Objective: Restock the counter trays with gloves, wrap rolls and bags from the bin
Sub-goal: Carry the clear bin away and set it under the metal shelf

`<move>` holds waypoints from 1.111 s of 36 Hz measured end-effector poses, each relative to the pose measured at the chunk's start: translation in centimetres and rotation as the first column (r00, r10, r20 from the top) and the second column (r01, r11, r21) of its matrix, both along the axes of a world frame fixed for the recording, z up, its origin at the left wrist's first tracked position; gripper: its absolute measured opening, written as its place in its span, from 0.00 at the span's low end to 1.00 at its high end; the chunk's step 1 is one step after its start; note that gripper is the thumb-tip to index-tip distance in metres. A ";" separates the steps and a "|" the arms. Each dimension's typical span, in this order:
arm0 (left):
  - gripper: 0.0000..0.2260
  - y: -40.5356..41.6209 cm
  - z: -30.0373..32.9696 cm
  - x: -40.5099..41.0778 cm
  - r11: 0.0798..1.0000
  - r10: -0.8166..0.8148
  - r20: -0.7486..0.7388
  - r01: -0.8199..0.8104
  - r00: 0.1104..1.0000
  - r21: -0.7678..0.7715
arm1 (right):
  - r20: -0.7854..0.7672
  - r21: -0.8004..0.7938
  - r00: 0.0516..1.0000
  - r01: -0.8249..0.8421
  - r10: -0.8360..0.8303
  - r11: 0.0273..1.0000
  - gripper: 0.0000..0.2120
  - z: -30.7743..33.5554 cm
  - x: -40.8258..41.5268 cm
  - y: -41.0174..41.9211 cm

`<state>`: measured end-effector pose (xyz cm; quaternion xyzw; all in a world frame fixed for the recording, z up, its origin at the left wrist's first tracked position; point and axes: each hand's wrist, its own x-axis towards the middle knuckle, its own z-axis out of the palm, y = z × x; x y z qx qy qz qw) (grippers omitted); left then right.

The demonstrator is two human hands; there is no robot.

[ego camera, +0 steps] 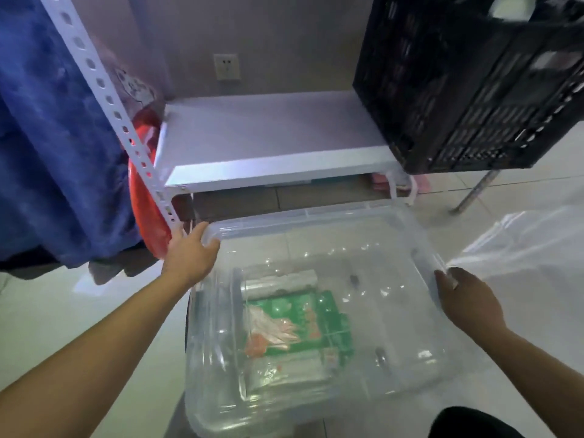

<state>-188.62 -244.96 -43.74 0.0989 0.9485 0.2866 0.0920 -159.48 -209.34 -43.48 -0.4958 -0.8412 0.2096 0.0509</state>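
Observation:
A clear plastic bin (407,229) sits low on the tiled floor in front of me. My left hand (189,252) grips its far left corner rim. My right hand (464,298) grips the rim on the right side. Inside lie a clear wrap roll (279,282), a green printed packet (316,324) with a pinkish glove pictured on it, and another clear roll (287,371) nearer to me.
A white metal shelf (268,143) stands just beyond the bin, with a perforated upright (104,90) at its left. A black slatted crate (474,90) fills the upper right. Blue cloth (53,137) and a red bag (148,197) hang at left. A clear plastic sheet (521,241) lies right.

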 end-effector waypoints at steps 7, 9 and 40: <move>0.25 -1.0 -1.9 2.9 0.988 0.004 0.002 -0.004 1.000 0.151 | -0.190 -0.188 0.979 0.037 -0.074 0.981 0.20 -0.1 2.4 -0.9; 0.26 -1.4 -1.9 3.7 0.974 -0.008 0.028 0.002 1.000 0.226 | -0.244 -0.325 0.961 0.044 -0.129 0.945 0.20 0.0 2.3 -0.1; 0.16 -4.4 4.1 1.4 0.991 -0.129 0.691 0.125 0.711 0.056 | 0.296 -0.608 0.934 0.024 0.199 0.794 0.22 5.0 -4.1 5.9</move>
